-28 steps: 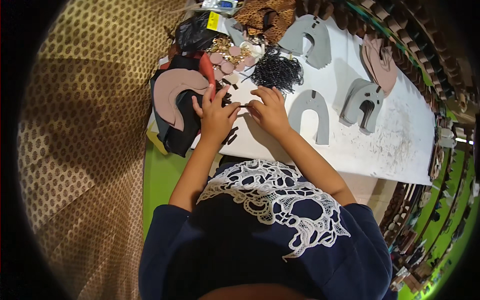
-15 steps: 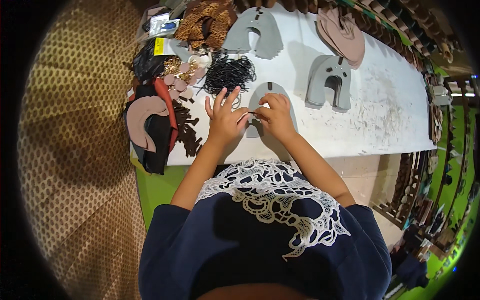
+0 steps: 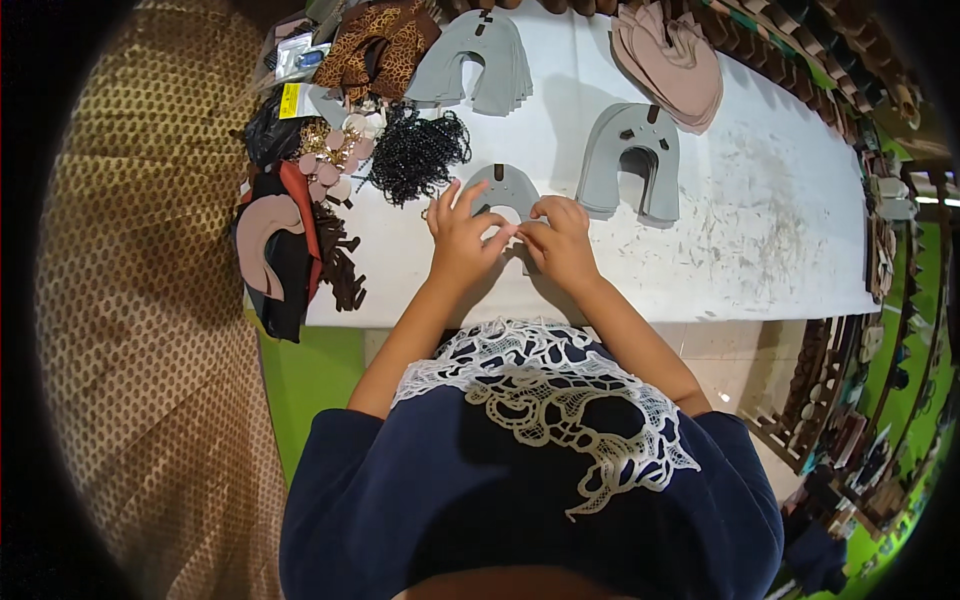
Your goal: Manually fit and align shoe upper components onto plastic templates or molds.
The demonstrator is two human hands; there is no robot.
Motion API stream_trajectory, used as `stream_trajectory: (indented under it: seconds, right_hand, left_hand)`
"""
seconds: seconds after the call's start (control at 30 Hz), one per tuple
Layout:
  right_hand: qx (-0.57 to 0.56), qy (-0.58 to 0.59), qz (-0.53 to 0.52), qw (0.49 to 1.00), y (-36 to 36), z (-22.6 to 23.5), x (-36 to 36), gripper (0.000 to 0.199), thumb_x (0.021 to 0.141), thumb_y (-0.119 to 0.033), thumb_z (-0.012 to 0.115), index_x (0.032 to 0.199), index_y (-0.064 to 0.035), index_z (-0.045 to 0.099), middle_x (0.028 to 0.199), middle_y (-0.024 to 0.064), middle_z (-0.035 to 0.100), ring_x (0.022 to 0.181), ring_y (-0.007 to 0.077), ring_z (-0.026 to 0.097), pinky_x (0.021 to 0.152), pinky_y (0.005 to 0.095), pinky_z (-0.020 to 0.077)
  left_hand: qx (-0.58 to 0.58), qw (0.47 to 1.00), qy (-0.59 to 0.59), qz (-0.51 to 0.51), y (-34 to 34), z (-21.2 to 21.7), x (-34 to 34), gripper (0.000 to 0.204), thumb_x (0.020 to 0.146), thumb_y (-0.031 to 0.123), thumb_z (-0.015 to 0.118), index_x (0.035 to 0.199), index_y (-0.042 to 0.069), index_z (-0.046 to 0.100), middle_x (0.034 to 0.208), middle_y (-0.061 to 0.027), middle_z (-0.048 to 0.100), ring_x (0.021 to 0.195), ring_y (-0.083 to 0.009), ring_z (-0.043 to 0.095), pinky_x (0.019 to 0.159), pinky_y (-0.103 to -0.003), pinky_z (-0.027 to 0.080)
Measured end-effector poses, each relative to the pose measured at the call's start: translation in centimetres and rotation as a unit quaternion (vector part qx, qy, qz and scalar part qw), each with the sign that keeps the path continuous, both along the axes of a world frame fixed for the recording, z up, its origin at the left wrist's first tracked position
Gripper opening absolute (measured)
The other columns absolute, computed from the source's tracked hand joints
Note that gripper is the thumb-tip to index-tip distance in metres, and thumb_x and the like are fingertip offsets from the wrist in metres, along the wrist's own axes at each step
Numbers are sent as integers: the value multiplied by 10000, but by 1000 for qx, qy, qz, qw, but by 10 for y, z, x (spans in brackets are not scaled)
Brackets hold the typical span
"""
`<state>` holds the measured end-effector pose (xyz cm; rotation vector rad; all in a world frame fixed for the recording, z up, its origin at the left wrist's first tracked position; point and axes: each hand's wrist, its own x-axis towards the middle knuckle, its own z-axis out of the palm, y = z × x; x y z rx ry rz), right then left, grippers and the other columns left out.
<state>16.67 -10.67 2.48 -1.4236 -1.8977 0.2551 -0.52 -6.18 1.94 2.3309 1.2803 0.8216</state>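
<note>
My left hand (image 3: 462, 243) pinches with thumb and index finger while its other fingers stand raised. Its fingertips meet those of my right hand (image 3: 562, 242), also closed in a pinch. Whatever sits between the fingertips is too small and covered to make out. Beneath both hands lies a grey arch-shaped cut piece (image 3: 515, 187) with small holes and a dark brown tab (image 3: 499, 172) at its top. Its lower part is mostly covered by my hands. Just beyond my left hand is a tangled heap of black beaded cord (image 3: 418, 150).
Stacks of grey arch pieces lie to the right (image 3: 596, 150) and at the back (image 3: 447, 65). Pink pieces (image 3: 668, 70) are behind. On the left are leopard-print pieces (image 3: 400, 40), pink discs (image 3: 327, 174), dark brown strips (image 3: 340, 270) and a pink arch (image 3: 262, 235). Shoe racks (image 3: 835, 370) stand right.
The view has shifted, so the table's things appear farther left. My fingertips have come together; the short dark strip visible between them before no longer shows.
</note>
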Motion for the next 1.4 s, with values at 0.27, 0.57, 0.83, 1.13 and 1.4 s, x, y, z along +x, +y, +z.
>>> stream_trajectory:
  seconds: [0.27, 0.57, 0.83, 1.13, 1.4]
  right_hand:
    - [36, -48, 24, 998, 0, -1, 12, 175, 685, -148, 702, 859, -142, 685, 1008, 38, 562, 1011, 261, 512, 890, 450, 358]
    - [-73, 26, -7, 997, 10, -11, 6, 118, 732, -199, 679, 824, -127, 693, 1046, 43, 581, 1018, 271, 517, 890, 422, 355]
    - [-121, -47, -107, 986, 27, -8, -7, 91, 728, -171, 661, 771, -93, 678, 995, 38, 592, 969, 262, 526, 792, 415, 387]
    - [-104, -136, -166, 971, 39, -16, -16, 75, 695, -157, 676, 728, -91, 663, 906, 19, 579, 901, 239, 519, 739, 396, 389]
    - [-78, -127, -146, 978, 35, -17, -19, 107, 714, -142, 657, 820, -140, 665, 918, 9, 559, 907, 218, 505, 772, 385, 369]
  left_hand:
    - [-200, 979, 14, 34, -2, -16, 1, 156, 774, 332, 674, 788, 184, 722, 1319, -73, 493, 1298, -396, 270, 1042, -514, 167]
    - [-100, 994, 31, 27, 2, -13, 1, 107, 774, 283, 660, 838, 206, 699, 1378, -95, 417, 1301, -430, 242, 1027, -584, 146]
    - [-60, 985, 147, 67, 25, -13, 7, 251, 782, 295, 633, 1000, 171, 658, 1405, -136, 362, 1310, -401, 237, 1022, -603, 158]
    - [-18, 968, 242, 62, 45, -27, 6, 564, 773, 356, 646, 1236, 57, 530, 1415, -149, 334, 1340, -370, 204, 1038, -604, 142]
    - [-53, 980, 183, 53, 58, -20, 5, 422, 745, 318, 682, 1091, 89, 607, 1398, -138, 363, 1339, -374, 206, 1049, -595, 124]
